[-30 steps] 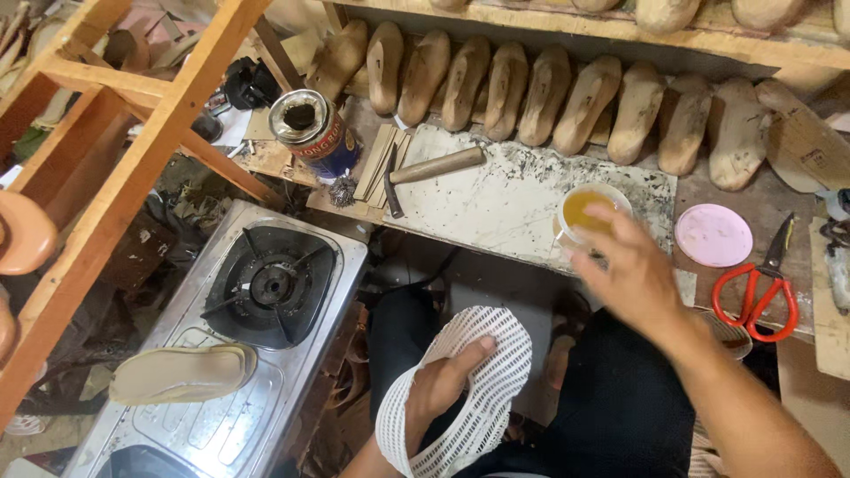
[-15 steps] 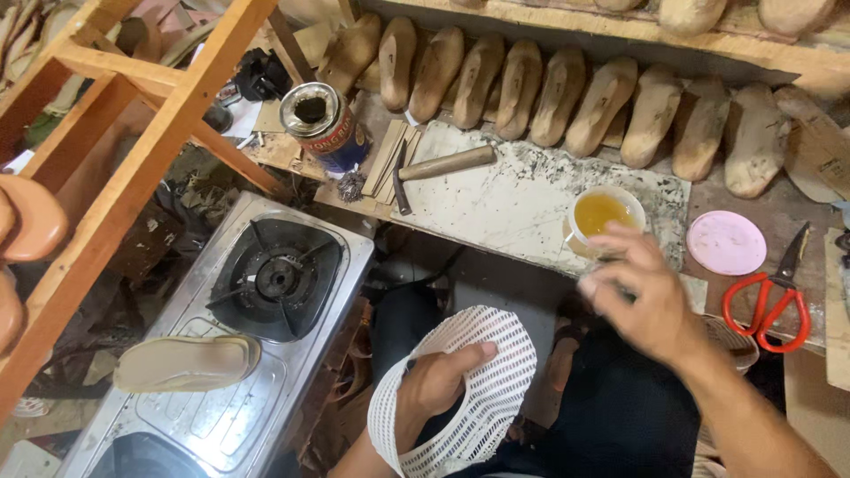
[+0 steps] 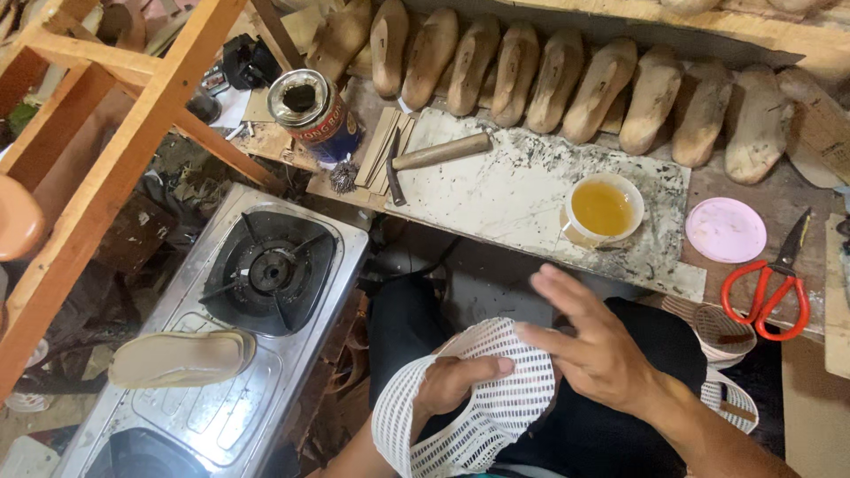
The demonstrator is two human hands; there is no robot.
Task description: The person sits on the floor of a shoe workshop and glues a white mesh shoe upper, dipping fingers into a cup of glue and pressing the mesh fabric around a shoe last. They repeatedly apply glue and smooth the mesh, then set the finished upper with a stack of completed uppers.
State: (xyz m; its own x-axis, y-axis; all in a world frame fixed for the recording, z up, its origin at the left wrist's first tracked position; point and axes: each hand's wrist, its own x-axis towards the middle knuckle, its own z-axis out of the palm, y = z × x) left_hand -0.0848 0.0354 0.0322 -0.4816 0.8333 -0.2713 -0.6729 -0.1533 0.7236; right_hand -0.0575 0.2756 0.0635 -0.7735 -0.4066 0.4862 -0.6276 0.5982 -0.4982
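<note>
Mesh upper (image 3: 482, 403), a white net piece curved like a shoe's front, lay over the person's lap at the 6 o'clock edge of the view, bulging upward. Left hand (image 3: 456, 385) was curled on it from below, thumb stretched across the top of the weave and fingers tucked under it, so it had a firm hold. Right hand (image 3: 598, 350) lay spread and flat, fingers apart and gripping nothing, its fingertips (image 3: 531, 332) touching or just over the mesh at the piece's 1 o'clock rim. A second earlier that hand had been up at the cup (image 3: 604, 210) of amber liquid, which stood on the stained slab (image 3: 496, 190) at 1 o'clock; half a second earlier it was midway back; now it was down at the mesh, while the left hand's hold had stayed the same. I judged that it had dipped its fingers and come back to work the liquid onto the upper, though no wetness could be seen on them. A hammer (image 3: 438, 152) lay on the slab at 12 o'clock, a stove (image 3: 266, 270) stood at 9 o'clock, and red scissors (image 3: 768, 288) lay at 3 o'clock, beside a pink lid (image 3: 726, 230).
</note>
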